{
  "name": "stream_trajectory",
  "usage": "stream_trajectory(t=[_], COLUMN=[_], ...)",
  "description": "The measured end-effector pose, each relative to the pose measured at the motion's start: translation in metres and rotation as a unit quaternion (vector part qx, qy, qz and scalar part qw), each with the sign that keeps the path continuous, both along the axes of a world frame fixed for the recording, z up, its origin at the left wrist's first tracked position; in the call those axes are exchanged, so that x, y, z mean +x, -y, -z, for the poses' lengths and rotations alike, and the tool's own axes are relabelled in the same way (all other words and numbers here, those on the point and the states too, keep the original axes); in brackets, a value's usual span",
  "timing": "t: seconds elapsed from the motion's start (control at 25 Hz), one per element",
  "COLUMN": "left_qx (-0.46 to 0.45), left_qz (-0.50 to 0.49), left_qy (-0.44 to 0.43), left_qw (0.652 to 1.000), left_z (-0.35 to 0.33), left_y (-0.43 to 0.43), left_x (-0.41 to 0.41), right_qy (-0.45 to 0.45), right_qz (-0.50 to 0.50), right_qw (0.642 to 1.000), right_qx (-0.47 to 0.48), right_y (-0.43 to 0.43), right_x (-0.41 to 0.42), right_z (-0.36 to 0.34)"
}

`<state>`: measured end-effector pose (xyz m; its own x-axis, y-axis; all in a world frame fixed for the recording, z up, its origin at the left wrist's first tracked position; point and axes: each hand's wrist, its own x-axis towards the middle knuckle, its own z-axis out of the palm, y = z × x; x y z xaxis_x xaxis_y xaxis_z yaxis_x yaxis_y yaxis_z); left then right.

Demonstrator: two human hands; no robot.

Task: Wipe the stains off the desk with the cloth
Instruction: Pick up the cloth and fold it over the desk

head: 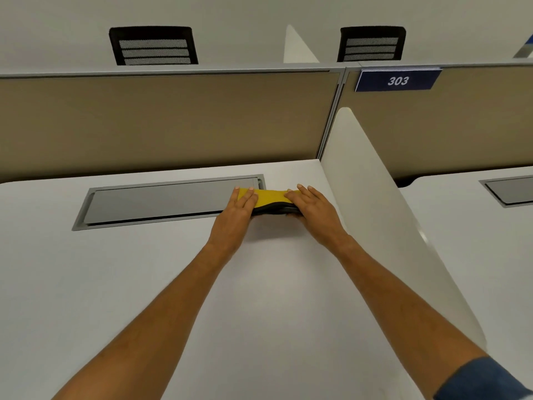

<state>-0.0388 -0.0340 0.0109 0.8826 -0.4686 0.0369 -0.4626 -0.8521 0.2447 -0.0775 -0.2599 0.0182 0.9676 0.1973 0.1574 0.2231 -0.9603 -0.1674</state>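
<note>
Pressing the yellow cloth [271, 197] by the surface's [144, 284] far right corner.
The left hand [241, 204] and right hand [312, 207] are lying straight-fingered on the cloth's two ends; it is arching between them, seemingly overlapping the grey cable hatch's [161, 202] right end.

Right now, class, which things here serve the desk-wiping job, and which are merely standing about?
In the job: yellow cloth, white desk, left hand, right hand.

Standing about: grey cable hatch, white side divider, beige partition, 303 sign, black chair, second black chair.
</note>
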Motion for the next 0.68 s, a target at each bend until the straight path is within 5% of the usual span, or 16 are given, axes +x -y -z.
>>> stream_trajectory(t=[0.68], left_qx=[-0.06], left_qz=[0.051], left_qy=[-0.017], left_qw=[0.997], left_z=[-0.056], left_y=[-0.02], left_x=[-0.27], right_qy=[-0.006], right_qz=[0.063], right_qw=[0.998], right_qx=[-0.015], right_y=[-0.03], right_x=[-0.289], right_z=[-0.075])
